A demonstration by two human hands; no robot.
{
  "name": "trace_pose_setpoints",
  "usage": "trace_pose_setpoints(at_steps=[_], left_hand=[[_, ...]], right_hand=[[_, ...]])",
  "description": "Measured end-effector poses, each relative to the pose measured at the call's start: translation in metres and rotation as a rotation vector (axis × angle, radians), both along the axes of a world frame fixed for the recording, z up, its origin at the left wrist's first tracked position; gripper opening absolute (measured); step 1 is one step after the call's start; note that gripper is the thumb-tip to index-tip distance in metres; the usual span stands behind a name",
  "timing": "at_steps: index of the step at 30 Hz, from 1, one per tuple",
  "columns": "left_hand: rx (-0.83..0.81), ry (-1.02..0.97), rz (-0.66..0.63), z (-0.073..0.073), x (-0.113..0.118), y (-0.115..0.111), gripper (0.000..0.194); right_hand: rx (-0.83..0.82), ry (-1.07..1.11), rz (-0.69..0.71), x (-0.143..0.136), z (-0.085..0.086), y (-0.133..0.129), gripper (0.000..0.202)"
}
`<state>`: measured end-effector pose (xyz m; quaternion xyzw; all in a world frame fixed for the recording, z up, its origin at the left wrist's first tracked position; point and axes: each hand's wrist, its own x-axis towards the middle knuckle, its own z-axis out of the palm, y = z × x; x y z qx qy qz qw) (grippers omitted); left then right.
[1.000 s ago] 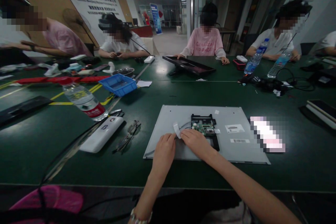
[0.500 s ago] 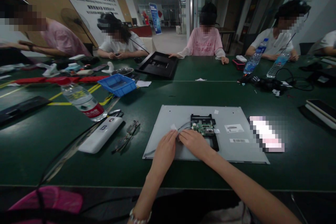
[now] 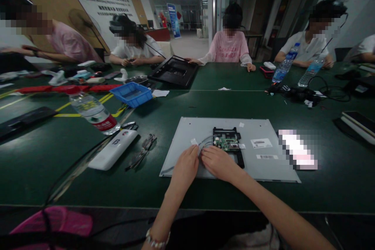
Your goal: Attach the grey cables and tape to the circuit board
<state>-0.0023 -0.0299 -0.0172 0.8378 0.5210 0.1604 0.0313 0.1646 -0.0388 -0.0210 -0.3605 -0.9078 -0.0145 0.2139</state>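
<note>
A flat silver-grey panel point(image 3: 193, 127) lies on the green table. On its middle sits a green circuit board point(image 3: 227, 143) in a black frame point(image 3: 240, 159). Grey cables point(image 3: 206, 139) curve from the board toward my fingers. My left hand point(image 3: 187, 164) rests over the panel's left part, fingers pressed together at the cables. Close beside it, my right hand point(image 3: 218, 162) is bent over the cables, just below the board, with its fingertips curled. A white tape piece point(image 3: 193, 141) sticks up above my left fingertips. The exact grip of both hands is hidden.
Left of the panel lie a cable bundle point(image 3: 142, 152), a white power bank point(image 3: 114, 149) and a water bottle point(image 3: 93, 111). Behind are a blue basket point(image 3: 131, 95) and a black frame cover point(image 3: 175, 71), touched by a person's hand. A lit phone point(image 3: 297, 149) lies right.
My fingertips have parted slightly, showing more of the cables between them. Across the table, the black cover has tilted up a little.
</note>
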Motion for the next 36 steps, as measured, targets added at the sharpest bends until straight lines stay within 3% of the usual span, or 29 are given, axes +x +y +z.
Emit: trace_pose_setpoints(at_steps=[9, 15, 18, 20, 22, 27, 31, 36], left_hand=[[-0.058, 0.003, 0.089, -0.007, 0.004, 0.009, 0.037], [-0.05, 0.017, 0.059, 0.009, 0.006, 0.011, 0.036], [-0.043, 0.018, 0.034, 0.018, 0.007, 0.014, 0.03], [-0.046, 0.027, 0.031, 0.023, 0.008, 0.017, 0.031], [-0.039, 0.03, 0.034, 0.028, 0.011, 0.022, 0.037], [0.065, -0.052, -0.02, 0.037, 0.033, 0.048, 0.038], [0.07, -0.098, -0.152, 0.026, 0.058, 0.076, 0.043], [-0.02, -0.1, -0.171, -0.003, 0.07, 0.094, 0.046]], right_hand=[[-0.104, -0.012, 0.02, 0.006, 0.01, -0.015, 0.035], [-0.117, 0.021, 0.032, 0.018, 0.02, -0.016, 0.029], [-0.138, 0.099, -0.088, 0.046, 0.027, 0.005, 0.033], [-0.146, 0.187, -0.275, 0.07, 0.027, 0.028, 0.039], [-0.146, 0.227, -0.388, 0.092, 0.02, 0.054, 0.045], [-0.224, 0.214, -0.417, 0.11, -0.011, 0.099, 0.05], [-0.216, 0.156, -0.367, 0.1, -0.024, 0.106, 0.04], [-0.175, 0.147, -0.366, 0.093, -0.019, 0.101, 0.028]])
